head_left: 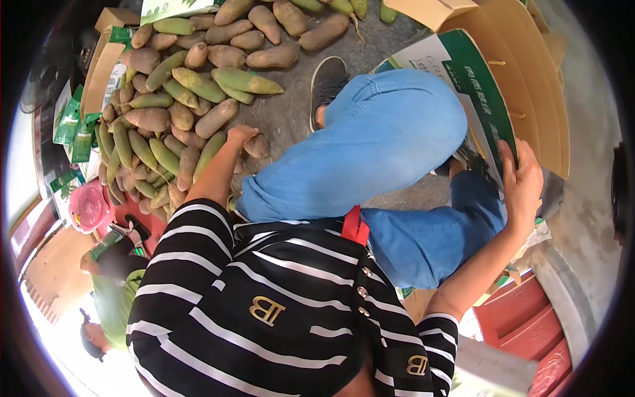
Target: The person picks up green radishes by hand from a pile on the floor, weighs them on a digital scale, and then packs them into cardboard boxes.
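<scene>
My left hand [241, 135] reaches down to the floor at the edge of a large pile of radishes [215, 79]. Its fingers are curled at a short, mud-brown radish [257, 146]; they are partly hidden, but appear to grip it. Some radishes in the pile are green, others coated brown. At the right, my right hand [524, 178] grips the edge of a green and white printed cardboard box [486, 99], thumb on one face and fingers behind. The box leans beside my bent knee, its brown flaps [529, 79] spread open.
My jeans-clad legs [390, 126] and dark shoe [329, 83] take up the middle. More boxes [96, 83] stand behind the pile at left, near green packets [74, 129] and a pink basket [89, 206]. Another person in green [116, 291] is at lower left. Red panels [522, 324] lie lower right.
</scene>
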### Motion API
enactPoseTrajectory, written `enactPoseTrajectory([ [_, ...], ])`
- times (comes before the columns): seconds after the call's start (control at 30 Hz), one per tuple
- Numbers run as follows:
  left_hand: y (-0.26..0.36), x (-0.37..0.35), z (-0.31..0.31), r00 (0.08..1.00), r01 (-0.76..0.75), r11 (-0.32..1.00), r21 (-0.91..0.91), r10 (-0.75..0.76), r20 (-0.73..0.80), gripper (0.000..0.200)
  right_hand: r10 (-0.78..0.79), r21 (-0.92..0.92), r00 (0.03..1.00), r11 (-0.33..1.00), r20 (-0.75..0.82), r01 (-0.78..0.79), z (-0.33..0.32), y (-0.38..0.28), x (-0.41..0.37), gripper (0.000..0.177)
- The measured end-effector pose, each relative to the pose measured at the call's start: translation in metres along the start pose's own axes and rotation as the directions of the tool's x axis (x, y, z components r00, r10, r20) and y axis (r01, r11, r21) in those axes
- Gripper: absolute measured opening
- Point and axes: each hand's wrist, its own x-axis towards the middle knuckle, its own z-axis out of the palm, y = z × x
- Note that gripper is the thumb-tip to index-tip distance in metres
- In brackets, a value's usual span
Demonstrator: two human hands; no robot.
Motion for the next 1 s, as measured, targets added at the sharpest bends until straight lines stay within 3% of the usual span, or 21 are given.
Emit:
enactPoseTrajectory([
  [0.13,-0.012,0.014,0.025,0.989,0.133,0.974,-0.186,-0.142,-0.040,0.061,0.028,-0.017,0.999,0.999,0.031,-0.028,-0.001,0.002,0.002,0.018],
  [0.2,-0.038,0.066,0.049,0.996,0.032,0.958,-0.285,-0.056,-0.075,0.061,0.061,-0.009,0.997,0.998,0.041,-0.060,-0.003,-0.002,0.003,0.018],
  [0.27,-0.030,0.068,0.050,0.995,-0.075,0.930,-0.360,0.044,-0.095,0.061,0.070,-0.004,0.997,0.998,0.035,-0.070,-0.003,-0.003,0.005,0.017],
  [0.33,0.018,0.001,0.029,0.985,-0.173,0.897,-0.408,0.151,-0.087,0.064,0.062,-0.001,0.998,0.998,0.027,-0.062,-0.002,-0.001,0.004,0.017],
  [0.43,0.072,-0.037,0.005,0.954,-0.279,0.746,-0.604,0.288,-0.084,0.058,0.016,0.038,1.000,0.999,0.008,-0.017,0.000,0.004,0.003,0.017],
  [0.5,0.119,-0.098,-0.021,0.880,-0.448,0.605,-0.659,0.427,-0.207,0.055,-0.013,0.024,1.000,1.000,-0.021,0.014,0.001,0.004,0.002,0.016],
  [0.57,0.158,-0.126,-0.036,0.628,-0.732,0.265,-0.627,0.618,-0.472,0.053,-0.027,0.015,0.999,1.000,-0.027,0.027,0.000,0.005,0.000,0.016],
  [0.63,0.198,-0.190,-0.066,0.399,-0.866,0.099,-0.490,0.728,-0.558,0.055,-0.047,-0.010,0.998,0.999,-0.033,0.047,0.004,0.010,-0.001,0.016],
  [0.7,0.234,-0.257,-0.077,0.178,-0.852,-0.228,-0.471,0.721,-0.670,0.050,-0.033,-0.020,0.999,0.999,-0.019,0.033,0.004,0.010,-0.002,0.017],
  [0.77,0.266,-0.313,-0.077,-0.155,-0.799,-0.531,-0.281,0.633,-0.758,0.044,-0.068,-0.009,0.996,0.998,-0.056,0.067,0.009,0.017,-0.003,0.017],
  [0.83,0.293,-0.348,-0.065,-0.307,-0.768,-0.623,-0.147,0.561,-0.769,0.051,-0.051,-0.009,0.998,0.999,-0.026,0.050,0.009,0.018,-0.003,0.017],
  [0.93,0.328,-0.401,-0.020,-0.470,-0.755,-0.643,-0.128,0.667,-0.579,0.054,-0.084,-0.012,0.996,0.996,-0.023,0.084,0.007,0.023,-0.002,0.021],
  [1.0,0.336,-0.406,-0.024,-0.474,-0.874,-0.440,0.207,0.866,-0.157,0.050,-0.059,0.110,0.998,0.992,-0.014,0.060,0.000,0.023,-0.012,0.029],
])
